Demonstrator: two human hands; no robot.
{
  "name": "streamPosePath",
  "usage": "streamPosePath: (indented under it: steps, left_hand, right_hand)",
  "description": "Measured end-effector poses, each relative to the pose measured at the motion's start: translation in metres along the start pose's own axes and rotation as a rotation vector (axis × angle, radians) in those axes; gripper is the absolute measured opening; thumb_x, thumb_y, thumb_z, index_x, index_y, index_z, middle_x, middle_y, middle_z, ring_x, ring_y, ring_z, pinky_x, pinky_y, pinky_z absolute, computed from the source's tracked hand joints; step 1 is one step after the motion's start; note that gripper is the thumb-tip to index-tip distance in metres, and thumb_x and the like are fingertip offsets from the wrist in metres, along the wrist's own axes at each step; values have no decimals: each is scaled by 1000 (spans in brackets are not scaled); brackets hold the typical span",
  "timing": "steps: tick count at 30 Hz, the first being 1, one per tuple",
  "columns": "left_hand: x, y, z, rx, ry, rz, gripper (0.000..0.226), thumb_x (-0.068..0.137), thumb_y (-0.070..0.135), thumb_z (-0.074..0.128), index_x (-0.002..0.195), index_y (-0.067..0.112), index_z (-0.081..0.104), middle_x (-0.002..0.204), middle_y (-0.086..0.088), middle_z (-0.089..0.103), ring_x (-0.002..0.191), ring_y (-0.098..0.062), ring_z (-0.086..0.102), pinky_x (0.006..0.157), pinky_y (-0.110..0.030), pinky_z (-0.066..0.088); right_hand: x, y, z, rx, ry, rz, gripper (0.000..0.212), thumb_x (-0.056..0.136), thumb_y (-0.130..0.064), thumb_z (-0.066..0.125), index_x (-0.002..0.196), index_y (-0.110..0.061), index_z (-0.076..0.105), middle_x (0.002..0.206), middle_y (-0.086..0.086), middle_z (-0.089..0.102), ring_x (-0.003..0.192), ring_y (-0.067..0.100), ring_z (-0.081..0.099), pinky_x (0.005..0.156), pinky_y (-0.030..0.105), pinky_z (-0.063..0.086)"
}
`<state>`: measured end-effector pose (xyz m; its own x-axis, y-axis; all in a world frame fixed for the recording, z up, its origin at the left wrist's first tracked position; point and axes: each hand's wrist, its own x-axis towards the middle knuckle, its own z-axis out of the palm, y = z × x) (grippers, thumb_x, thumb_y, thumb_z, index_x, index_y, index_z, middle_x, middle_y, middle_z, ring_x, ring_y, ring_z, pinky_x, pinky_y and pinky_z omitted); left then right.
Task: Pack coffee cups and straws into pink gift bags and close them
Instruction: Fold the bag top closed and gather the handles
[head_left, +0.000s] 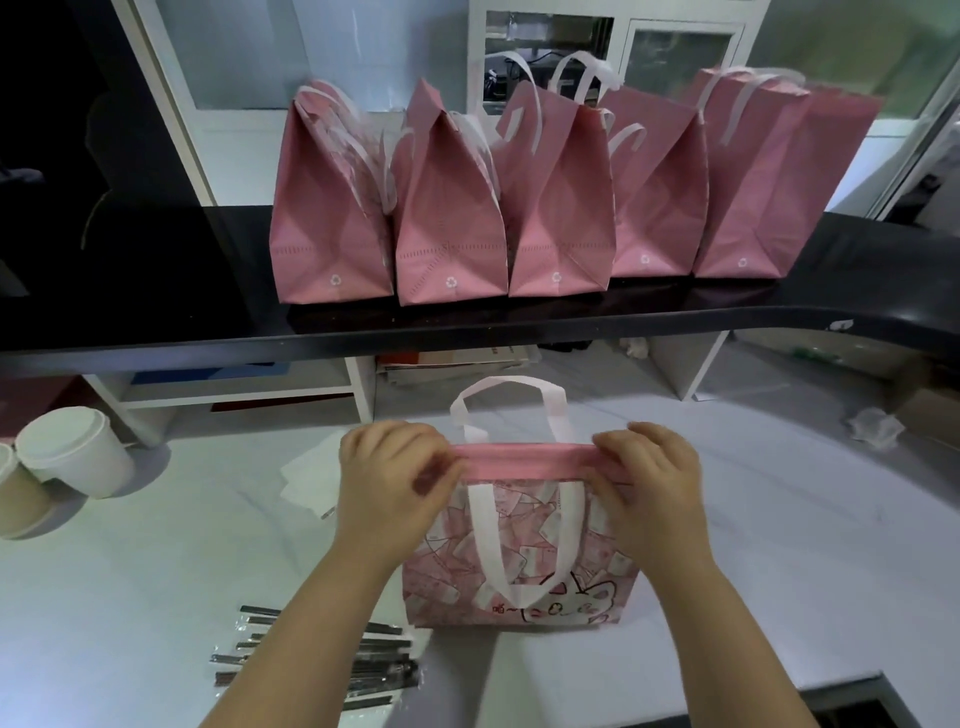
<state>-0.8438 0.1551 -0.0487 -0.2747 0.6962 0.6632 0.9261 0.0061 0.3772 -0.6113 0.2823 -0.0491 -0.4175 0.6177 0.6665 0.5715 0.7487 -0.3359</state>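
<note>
Closing step on the pink gift bag (519, 561), standing on the white table (779, 519) right in front of the person. Left hand (392, 475) and right hand (657, 480) each pinch one end of the pink top hem (524, 460), mouth pressed flat between them. Near handle (524, 540) hangs down below the grip, far handle (511, 405) stands up behind it. Contents hidden, can't confirm the cup is inside. Advice: keep both pinches level, run thumbs inward so the seam shuts evenly, keep handles clear. Wrapped straws (322, 660) lie below the left forearm, lidded paper cups (67, 457) well off left; five closed bags (545, 192) on the black counter (156, 312) beyond.
</note>
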Motion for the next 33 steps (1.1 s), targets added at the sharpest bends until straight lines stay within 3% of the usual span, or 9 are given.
streamPosePath:
  steps: [3, 5, 9, 15, 19, 25, 29, 33]
  left_hand:
    - [17, 29, 9, 11, -125, -46, 18, 78, 43, 73, 92, 34, 65, 88, 21, 65, 87, -6, 57, 86, -26, 24]
    - [22, 43, 18, 53, -214, -29, 16, 78, 31, 73, 92, 36, 67, 89, 19, 67, 90, -8, 57, 83, -27, 22]
    - [22, 53, 28, 143, -295, -42, 21, 82, 15, 61, 89, 32, 71, 85, 13, 68, 88, -14, 57, 84, -31, 23]
    - [16, 46, 27, 168, -297, -67, 10, 91, 34, 60, 86, 33, 69, 84, 16, 66, 87, -11, 55, 86, -30, 21]
    - [1, 26, 18, 129, -240, -164, 5, 88, 36, 65, 87, 33, 68, 85, 17, 66, 87, -12, 57, 85, -32, 22]
    - [0, 21, 13, 78, -195, -184, 4, 85, 31, 70, 83, 28, 73, 80, 14, 68, 83, -13, 60, 87, -33, 25]
    - [-2, -6, -2, -10, -198, -222, 11, 86, 19, 71, 89, 29, 74, 85, 18, 69, 86, -11, 59, 86, -30, 28]
    - [-6, -11, -2, -42, -136, -255, 19, 83, 8, 73, 84, 27, 75, 81, 17, 71, 76, 12, 48, 84, -26, 26]
  right_hand:
    - [12, -34, 11, -10, -127, -17, 29, 71, -16, 84, 97, -15, 72, 92, -2, 71, 89, 26, 63, 90, 47, 44]
    - [15, -47, 17, -4, -183, -30, 24, 70, -11, 82, 91, -17, 73, 86, -2, 70, 82, 28, 62, 77, 42, 47]
    - [14, -47, 21, -26, -231, -17, 19, 71, -1, 73, 81, -17, 70, 82, -3, 67, 76, 28, 58, 67, 40, 44]
    - [12, -39, 16, 40, -277, -2, 10, 74, -6, 77, 75, -14, 71, 72, -3, 65, 70, 25, 57, 66, 38, 43]
    - [9, -15, 4, -9, -324, 113, 6, 83, -14, 71, 82, -19, 73, 80, -8, 68, 78, 20, 58, 74, 33, 33]
    - [5, -17, 4, 8, -217, 66, 16, 73, 0, 77, 76, -15, 75, 74, -5, 71, 71, 21, 65, 73, 37, 42]
    - [-3, 7, -4, 2, -136, 146, 23, 72, 8, 75, 79, -14, 75, 78, -3, 73, 72, 25, 65, 74, 38, 42]
    - [-8, 5, -1, 19, -71, 168, 27, 70, 14, 72, 74, -13, 73, 72, -3, 70, 66, 12, 49, 71, 33, 39]
